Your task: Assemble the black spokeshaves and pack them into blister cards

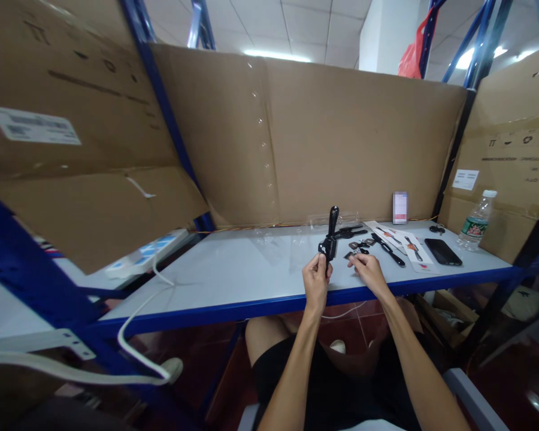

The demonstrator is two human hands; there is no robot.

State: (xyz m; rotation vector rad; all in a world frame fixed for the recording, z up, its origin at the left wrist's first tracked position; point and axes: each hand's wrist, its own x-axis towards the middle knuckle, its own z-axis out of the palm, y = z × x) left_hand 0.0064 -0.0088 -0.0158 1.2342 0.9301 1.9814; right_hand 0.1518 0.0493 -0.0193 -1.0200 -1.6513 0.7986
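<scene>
My left hand point(316, 281) is closed round the lower end of a black watch with its strap point(330, 236), holding it upright above the white shelf point(233, 275). My right hand point(367, 270) rests on the shelf just to the right, fingers pinched on a small dark part point(354, 254) I cannot make out. More black straps point(388, 248) and small parts point(363, 242) lie just beyond my right hand.
Printed paper sheets point(411, 248), a black phone point(442, 251), a water bottle point(476, 220) and a small white box point(399, 207) sit to the right. A cardboard wall point(305, 137) backs the shelf. A white power strip point(144, 254) with cable lies left.
</scene>
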